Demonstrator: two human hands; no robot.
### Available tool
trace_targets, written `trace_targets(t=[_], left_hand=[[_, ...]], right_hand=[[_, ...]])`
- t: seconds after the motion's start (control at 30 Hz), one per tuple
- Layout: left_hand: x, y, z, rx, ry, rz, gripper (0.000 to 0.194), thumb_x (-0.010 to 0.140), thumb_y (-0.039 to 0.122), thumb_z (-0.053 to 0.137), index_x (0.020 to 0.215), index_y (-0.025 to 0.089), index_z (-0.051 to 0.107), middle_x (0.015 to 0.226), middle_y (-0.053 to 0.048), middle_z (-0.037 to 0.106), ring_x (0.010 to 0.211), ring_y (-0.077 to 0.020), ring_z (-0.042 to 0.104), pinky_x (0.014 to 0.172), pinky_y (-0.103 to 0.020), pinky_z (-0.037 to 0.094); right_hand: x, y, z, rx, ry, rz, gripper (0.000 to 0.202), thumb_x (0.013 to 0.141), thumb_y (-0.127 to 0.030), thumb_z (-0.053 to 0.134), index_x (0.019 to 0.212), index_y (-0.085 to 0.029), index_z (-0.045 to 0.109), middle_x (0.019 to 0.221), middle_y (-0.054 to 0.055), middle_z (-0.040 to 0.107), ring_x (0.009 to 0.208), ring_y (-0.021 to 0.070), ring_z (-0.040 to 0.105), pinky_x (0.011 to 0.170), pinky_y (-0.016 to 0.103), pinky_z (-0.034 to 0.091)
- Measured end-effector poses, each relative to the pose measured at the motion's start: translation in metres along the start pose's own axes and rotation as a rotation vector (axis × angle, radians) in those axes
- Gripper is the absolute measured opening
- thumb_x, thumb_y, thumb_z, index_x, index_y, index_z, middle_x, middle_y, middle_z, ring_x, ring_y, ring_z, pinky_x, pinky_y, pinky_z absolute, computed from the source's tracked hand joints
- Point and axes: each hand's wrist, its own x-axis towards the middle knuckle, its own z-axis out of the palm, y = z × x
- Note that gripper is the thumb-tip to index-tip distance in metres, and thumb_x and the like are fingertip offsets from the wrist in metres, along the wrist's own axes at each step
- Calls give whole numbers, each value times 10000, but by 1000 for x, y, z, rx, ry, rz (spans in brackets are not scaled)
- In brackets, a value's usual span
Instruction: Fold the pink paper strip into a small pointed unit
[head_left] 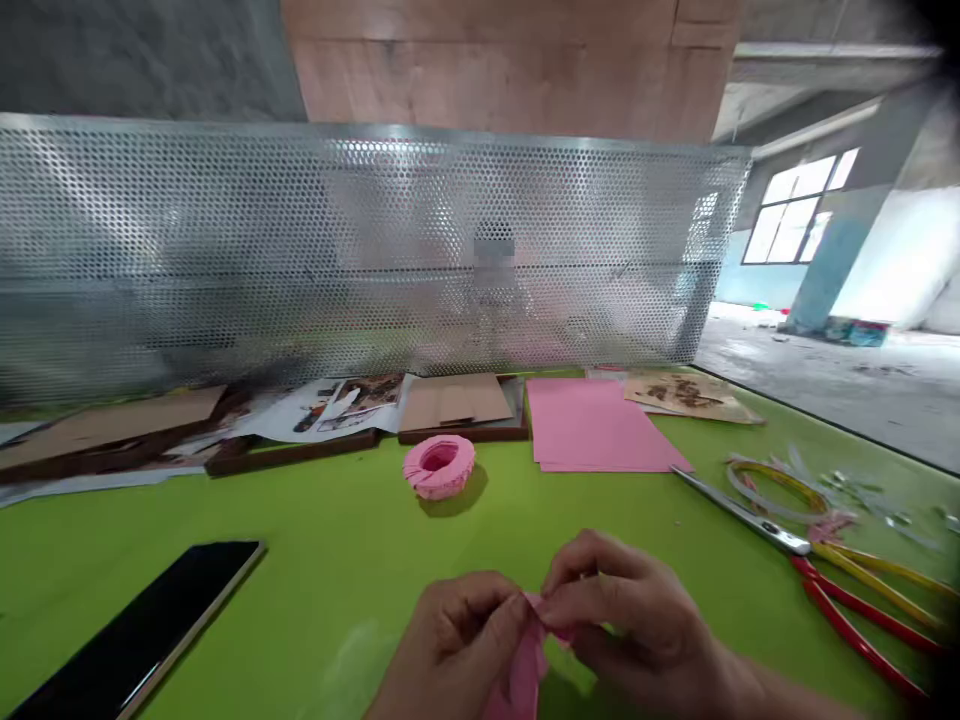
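Low in the middle of the view, my left hand (457,635) and my right hand (634,620) meet fingertip to fingertip on a small folded piece of pink paper (525,670). Both hands pinch it just above the green table (300,560). Most of the piece is hidden behind my fingers. Farther back on the table sits a pink ring of folded paper (439,466), apart from both hands. A stack of pink paper sheets (592,425) lies behind and to the right.
Red-handled scissors (810,560) lie at the right beside yellow strips (780,485) and scraps. A black phone (142,630) lies at the front left. Cardboard pieces (457,402) and printed pages (337,405) line a perforated metal screen (360,250) at the back.
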Motion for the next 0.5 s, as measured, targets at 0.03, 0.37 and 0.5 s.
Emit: trace_targets(t=[0.03,0.37,0.5], left_hand=[[-1,-1,-1,11,-15,-4,314,715,381,608,544,118,605,485,43,460,493,-96,379,489,-201,294],[-8,7,-4,-173,-38,-167,267,609,446,702,656,183,720,520,35,567,560,-127,501,612,-230,395],[-5,6,-4,-34,-60,-136,298,677,418,652,559,145,670,493,30,551,493,-98,462,506,-198,343]], right_hand=[[0,-1,-3,7,-23,0,234,757,-57,557,919,-212,624,815,50,589,680,120,579,607,195,464],[-3,3,-15,-79,-144,-81,269,793,-65,521,1003,-207,609,902,47,608,745,110,576,690,202,438],[-1,2,-16,-207,-177,-123,289,783,-79,545,1018,-231,614,916,43,629,727,123,572,680,235,429]])
